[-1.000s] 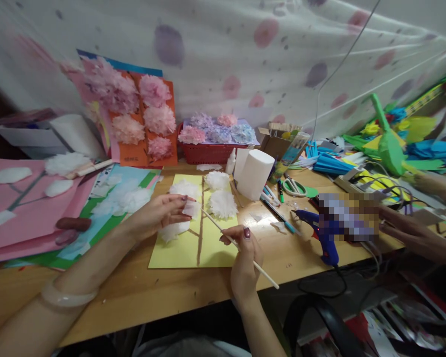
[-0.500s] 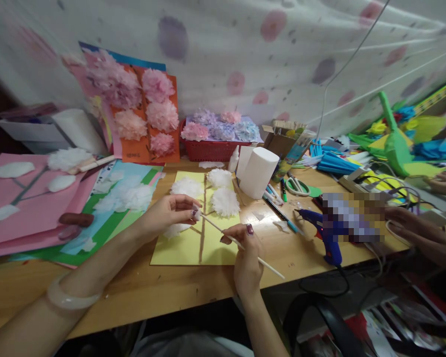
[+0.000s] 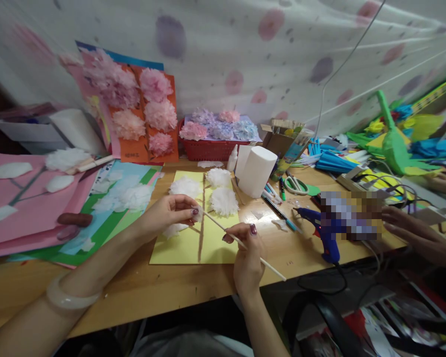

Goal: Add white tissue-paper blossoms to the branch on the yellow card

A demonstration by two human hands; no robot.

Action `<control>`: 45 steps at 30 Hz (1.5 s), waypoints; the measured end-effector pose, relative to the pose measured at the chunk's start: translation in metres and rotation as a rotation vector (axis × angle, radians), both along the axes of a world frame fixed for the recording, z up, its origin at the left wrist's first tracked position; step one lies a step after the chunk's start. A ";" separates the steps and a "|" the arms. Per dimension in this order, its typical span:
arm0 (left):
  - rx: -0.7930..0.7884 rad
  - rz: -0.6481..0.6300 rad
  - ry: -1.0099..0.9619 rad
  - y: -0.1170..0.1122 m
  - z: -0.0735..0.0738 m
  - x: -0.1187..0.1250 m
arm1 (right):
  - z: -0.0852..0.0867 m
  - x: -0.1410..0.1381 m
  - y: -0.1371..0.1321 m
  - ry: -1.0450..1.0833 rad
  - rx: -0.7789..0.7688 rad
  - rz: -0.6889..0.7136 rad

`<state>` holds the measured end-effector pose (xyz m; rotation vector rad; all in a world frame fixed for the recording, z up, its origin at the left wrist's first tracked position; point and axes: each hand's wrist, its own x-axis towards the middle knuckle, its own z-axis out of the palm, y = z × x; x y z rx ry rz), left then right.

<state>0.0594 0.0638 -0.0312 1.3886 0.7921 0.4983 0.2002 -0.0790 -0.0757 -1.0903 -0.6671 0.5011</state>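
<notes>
1. Stick (image 3: 216,222), thin and white, is gripped between the thumb and fingers of my right hand (image 3: 248,260); it slants over the card, its lower end poking out past my hand near the table's front edge.
2. My left hand (image 3: 167,213) has thumb and fingers pinched together on a small bit of tissue (image 3: 198,214), where the stick's upper tip meets it. Whether the tip is wrapped inside, I cannot tell.
3. Below my hands lies the yellow card (image 3: 219,250), flat on the table (image 3: 144,292), with a brown stem (image 3: 200,243) down its middle.
4. Two white flowers (image 3: 224,201) sit right of the stem and two on the left, the lower left one partly behind my left hand.
5. Just past the card stand a small bottle (image 3: 232,158) and a white roll (image 3: 258,171); scissors (image 3: 296,184) lie to the right.
6. Farther right, a blue glue gun (image 3: 329,233) lies near another person's hand (image 3: 412,225).
7. On my left lies a pink card (image 3: 22,203) with white puffs.
8. Behind everything, a red basket (image 3: 215,150) of pastel flowers stands beside an upright orange card (image 3: 128,148).
</notes>
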 end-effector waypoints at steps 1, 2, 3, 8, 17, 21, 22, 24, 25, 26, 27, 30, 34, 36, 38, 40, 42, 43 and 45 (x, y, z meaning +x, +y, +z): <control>-0.006 -0.004 -0.001 0.000 0.000 0.000 | 0.001 0.000 0.000 -0.006 0.009 0.011; -0.010 -0.011 -0.002 -0.001 0.001 0.000 | 0.002 -0.001 0.000 -0.013 0.016 0.024; -0.011 -0.020 -0.003 -0.001 0.001 0.000 | 0.002 -0.001 0.000 -0.020 0.019 0.036; -0.019 -0.039 -0.024 -0.002 0.003 0.001 | 0.002 -0.001 0.001 -0.043 -0.010 0.024; -0.014 0.005 -0.045 0.000 0.001 -0.001 | 0.003 -0.001 0.000 -0.108 -0.082 0.016; 0.062 0.065 -0.027 0.001 0.002 -0.002 | 0.002 -0.001 -0.001 -0.077 -0.021 -0.013; 0.073 0.071 -0.029 0.001 0.003 -0.002 | 0.001 -0.001 -0.002 -0.061 -0.010 -0.042; 0.089 0.079 -0.039 0.001 0.004 -0.003 | 0.001 -0.001 -0.001 -0.022 -0.005 -0.100; 0.093 0.083 -0.045 0.001 0.005 -0.003 | 0.001 0.000 -0.001 -0.004 -0.007 -0.116; 0.094 0.084 -0.049 0.000 0.005 -0.003 | 0.001 0.000 -0.001 0.008 -0.011 -0.117; 0.095 0.086 -0.051 0.000 0.006 -0.002 | 0.002 0.000 -0.001 0.018 -0.015 -0.110; 0.103 0.087 -0.049 -0.001 0.008 -0.002 | 0.003 0.000 0.000 0.033 -0.004 -0.083; 0.154 0.073 -0.052 -0.003 0.009 -0.001 | 0.005 0.000 0.001 0.031 0.012 -0.062; 0.164 0.071 -0.054 -0.003 0.007 -0.001 | 0.005 0.000 0.000 0.030 0.010 -0.045; 0.154 0.076 -0.050 -0.002 0.006 -0.001 | 0.005 0.000 0.000 0.018 0.000 -0.027; 0.129 0.075 -0.049 -0.002 0.004 0.000 | 0.004 0.000 -0.001 0.000 -0.009 -0.020; 0.108 0.073 -0.052 -0.002 0.004 0.000 | 0.003 -0.001 -0.001 -0.004 -0.003 -0.029; 0.103 0.074 -0.052 -0.002 0.004 0.000 | 0.003 -0.001 -0.001 0.004 0.005 -0.040; 0.107 0.083 -0.054 -0.001 0.004 -0.001 | 0.002 -0.001 -0.001 0.032 0.018 -0.066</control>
